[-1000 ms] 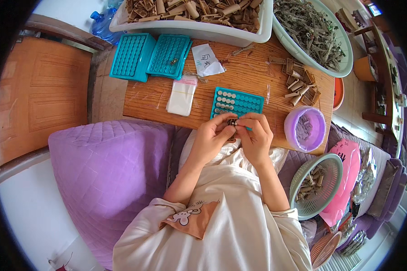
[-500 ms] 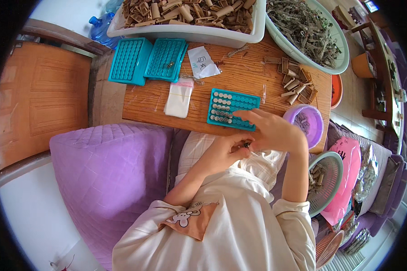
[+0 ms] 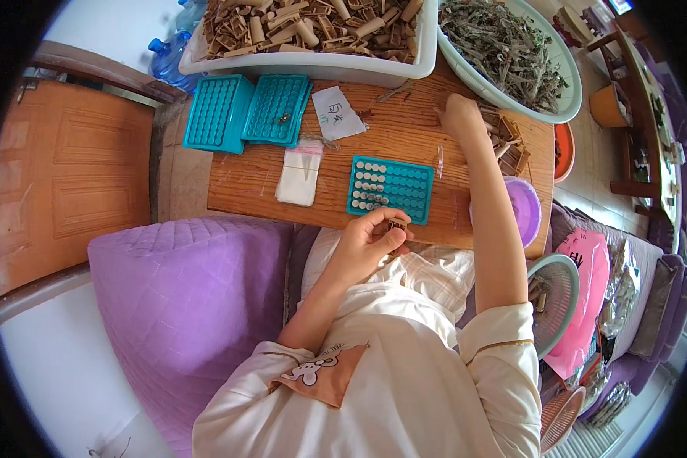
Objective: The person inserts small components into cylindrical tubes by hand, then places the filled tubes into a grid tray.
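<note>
My left hand is closed around a small brown piece with dark bits in it, close to the table's front edge. Just beyond it lies a teal tray of round wells, its left columns holding small whitish discs. My right hand reaches far over the table, between the brown pieces and the large green basket. Its fingers are bent down and mostly hidden, so what they touch does not show. Beside that wrist several brown tube-like pieces are heaped, partly covered by my forearm.
A white bin of brown pieces and a pale green basket of dried plant matter stand at the back. Two teal trays, a paper slip and clear bags lie left. A purple bowl sits right.
My right hand has gone from above the teal tray to the far right of the table. My left hand has risen slightly toward the tray, keeping its small piece.
</note>
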`<state>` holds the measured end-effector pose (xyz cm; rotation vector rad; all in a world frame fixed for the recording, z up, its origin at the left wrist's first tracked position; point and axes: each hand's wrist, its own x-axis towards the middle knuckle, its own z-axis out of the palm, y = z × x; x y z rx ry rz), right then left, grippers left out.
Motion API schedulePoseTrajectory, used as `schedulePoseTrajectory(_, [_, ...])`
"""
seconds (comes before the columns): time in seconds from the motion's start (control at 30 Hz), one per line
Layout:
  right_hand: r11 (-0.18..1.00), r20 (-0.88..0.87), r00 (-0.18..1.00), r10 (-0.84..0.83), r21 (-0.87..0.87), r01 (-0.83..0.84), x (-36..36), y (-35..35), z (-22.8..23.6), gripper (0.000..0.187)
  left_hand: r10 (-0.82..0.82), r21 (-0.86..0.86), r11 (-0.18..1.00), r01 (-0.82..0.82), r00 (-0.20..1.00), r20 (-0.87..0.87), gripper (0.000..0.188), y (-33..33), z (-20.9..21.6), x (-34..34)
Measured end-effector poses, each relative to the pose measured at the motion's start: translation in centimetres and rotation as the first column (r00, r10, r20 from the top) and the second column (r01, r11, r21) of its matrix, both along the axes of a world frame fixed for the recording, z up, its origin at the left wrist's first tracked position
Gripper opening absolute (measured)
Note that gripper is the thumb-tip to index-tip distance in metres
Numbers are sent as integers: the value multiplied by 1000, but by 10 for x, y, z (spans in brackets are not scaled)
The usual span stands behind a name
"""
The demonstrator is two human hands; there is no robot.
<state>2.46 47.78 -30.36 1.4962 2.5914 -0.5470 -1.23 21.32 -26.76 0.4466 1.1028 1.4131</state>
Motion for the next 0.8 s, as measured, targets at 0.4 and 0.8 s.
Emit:
schedulePoseTrajectory(0.4, [851,-341,904,259,524,-46,44,-91,100,14,65,71,995,-71,994,86,39,-4,-4,-8])
schedulePoseTrajectory(0.8, [643,-706,538,-460,-683,-346,82,-160,79,37,310,145,934,-326,943,121,41,-4,15,6])
